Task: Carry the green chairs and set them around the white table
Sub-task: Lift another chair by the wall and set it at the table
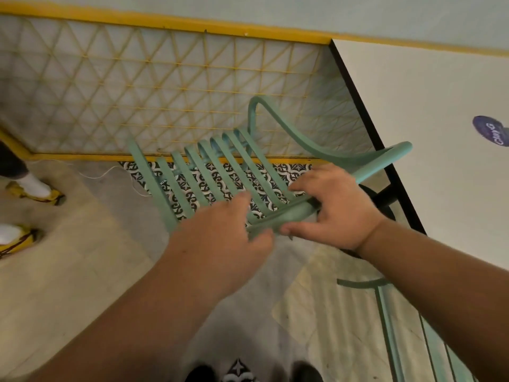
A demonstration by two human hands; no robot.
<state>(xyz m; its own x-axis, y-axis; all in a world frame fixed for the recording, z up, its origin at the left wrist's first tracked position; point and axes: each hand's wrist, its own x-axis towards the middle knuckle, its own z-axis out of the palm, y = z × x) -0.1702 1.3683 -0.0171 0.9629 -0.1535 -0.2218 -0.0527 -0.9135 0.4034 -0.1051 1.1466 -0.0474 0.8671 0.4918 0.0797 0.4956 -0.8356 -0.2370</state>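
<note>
Head camera, looking down: a green slatted chair (220, 172) is held tilted over the floor, just beside the corner of the white desk (429, 139) at the right. The right hand (334, 209) is closed around the chair's near rail, thumb under it and fingers over the top. The left hand (220, 232), blurred, sits just left of the right one on the same rail; its fingers curl at the rail, but whether they are closed on it cannot be told. The chair reaches away from both hands, its slats running from the gripped rail up and to the left, toward the yellow lattice fence (165, 86). Its curved armrest (330, 150) arches to the right, the tip overlapping the desk's black edge. A second green chair (391, 321) shows partly at lower right, under the right forearm. A purple sticker (491, 130) marks the desk top. Yellow shoes (35, 193) of another person stand at far left
</note>
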